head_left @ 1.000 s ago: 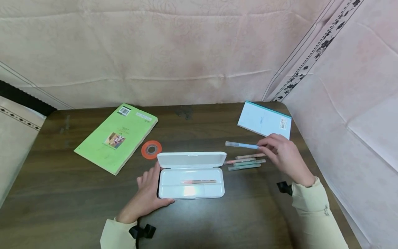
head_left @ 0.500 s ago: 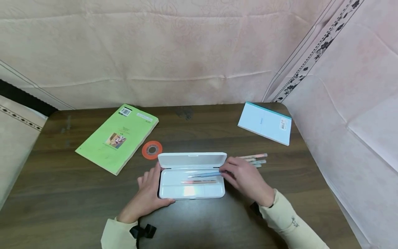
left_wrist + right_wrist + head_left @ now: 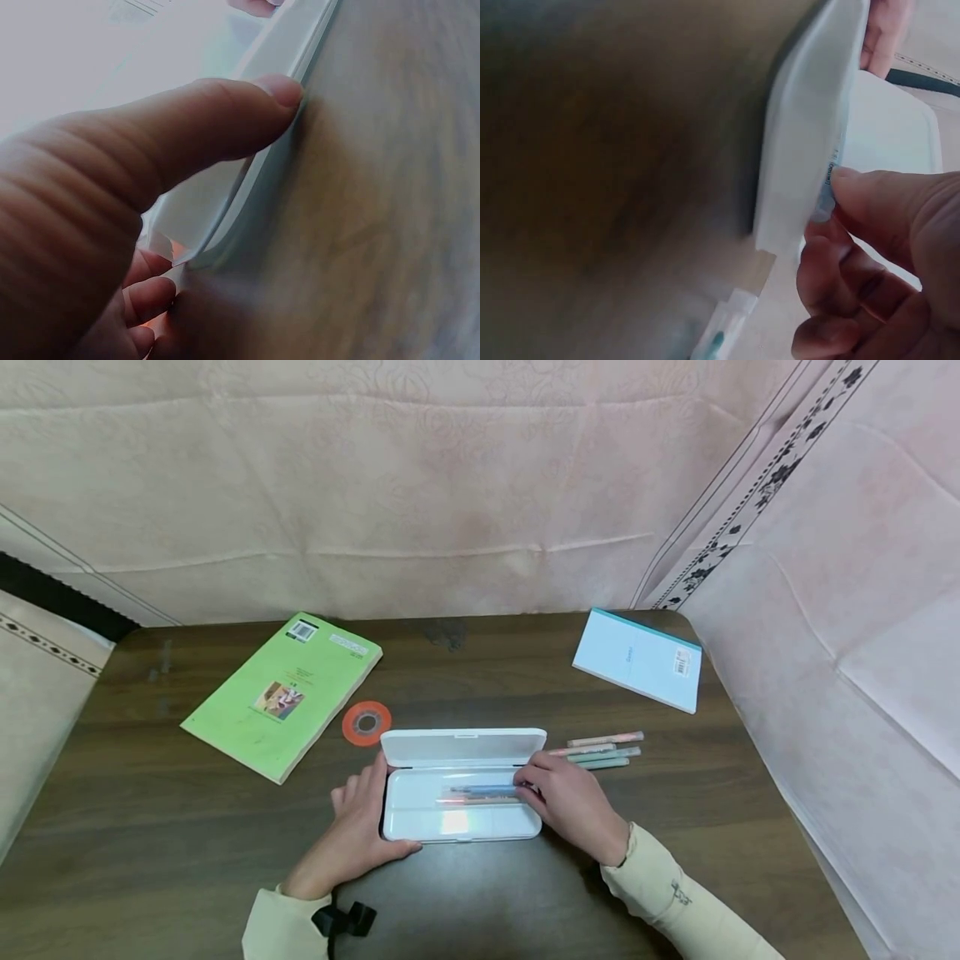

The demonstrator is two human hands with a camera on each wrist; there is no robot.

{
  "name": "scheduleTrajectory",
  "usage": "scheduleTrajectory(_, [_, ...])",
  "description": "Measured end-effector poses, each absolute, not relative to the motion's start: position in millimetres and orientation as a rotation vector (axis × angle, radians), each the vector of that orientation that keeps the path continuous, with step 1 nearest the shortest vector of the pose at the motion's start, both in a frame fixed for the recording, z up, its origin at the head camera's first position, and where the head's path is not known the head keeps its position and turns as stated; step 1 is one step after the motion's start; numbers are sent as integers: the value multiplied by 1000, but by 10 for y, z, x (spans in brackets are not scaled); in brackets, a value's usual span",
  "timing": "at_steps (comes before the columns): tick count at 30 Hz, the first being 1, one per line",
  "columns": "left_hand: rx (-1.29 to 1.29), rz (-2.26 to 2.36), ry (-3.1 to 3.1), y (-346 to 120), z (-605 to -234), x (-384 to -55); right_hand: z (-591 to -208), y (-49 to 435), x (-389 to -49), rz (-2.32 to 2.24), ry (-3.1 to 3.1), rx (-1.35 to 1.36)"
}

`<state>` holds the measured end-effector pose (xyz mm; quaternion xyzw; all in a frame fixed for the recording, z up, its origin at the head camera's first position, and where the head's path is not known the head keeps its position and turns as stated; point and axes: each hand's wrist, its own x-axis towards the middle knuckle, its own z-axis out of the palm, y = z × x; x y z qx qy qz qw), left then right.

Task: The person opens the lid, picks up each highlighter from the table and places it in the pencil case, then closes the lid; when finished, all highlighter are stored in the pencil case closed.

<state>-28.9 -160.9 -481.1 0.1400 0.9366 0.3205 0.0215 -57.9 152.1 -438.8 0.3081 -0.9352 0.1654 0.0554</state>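
Observation:
An open white pencil case (image 3: 408, 818) lies on the table, its lid (image 3: 465, 747) tilted back on the far side. My left hand (image 3: 356, 822) holds the case at its left end; in the left wrist view the thumb (image 3: 217, 120) lies along the near rim. With thumb and fingers, my right hand (image 3: 573, 806) pinches the end of a blue pen (image 3: 487, 791) inside the case. In the right wrist view the blue pen (image 3: 827, 199) shows only partly. A pen with a pinkish tip (image 3: 461, 802) lies in the case just nearer than the blue one.
Several pens (image 3: 606, 752) lie on the table right of the case. A light blue notebook (image 3: 637, 658) sits at the back right, a green book (image 3: 288, 693) at the left. An orange tape roll (image 3: 367, 723) lies behind the case's left corner. Cloth walls stand behind and at right.
My right hand has carried the blue pen from near the light blue notebook leftward into the case and lowered it beside the other pen. The left hand has stayed in place.

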Motion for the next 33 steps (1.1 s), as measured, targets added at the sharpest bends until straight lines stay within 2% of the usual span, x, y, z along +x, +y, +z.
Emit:
scheduleTrajectory(20, [412,994,2885,-1601,-4819,-286,-4403,1544,-558,485,-2862,948])
scheduleTrajectory(33, [427,1000,2907,-1612,-4824,-302,-4163,1945,-726,667,-2938,629])
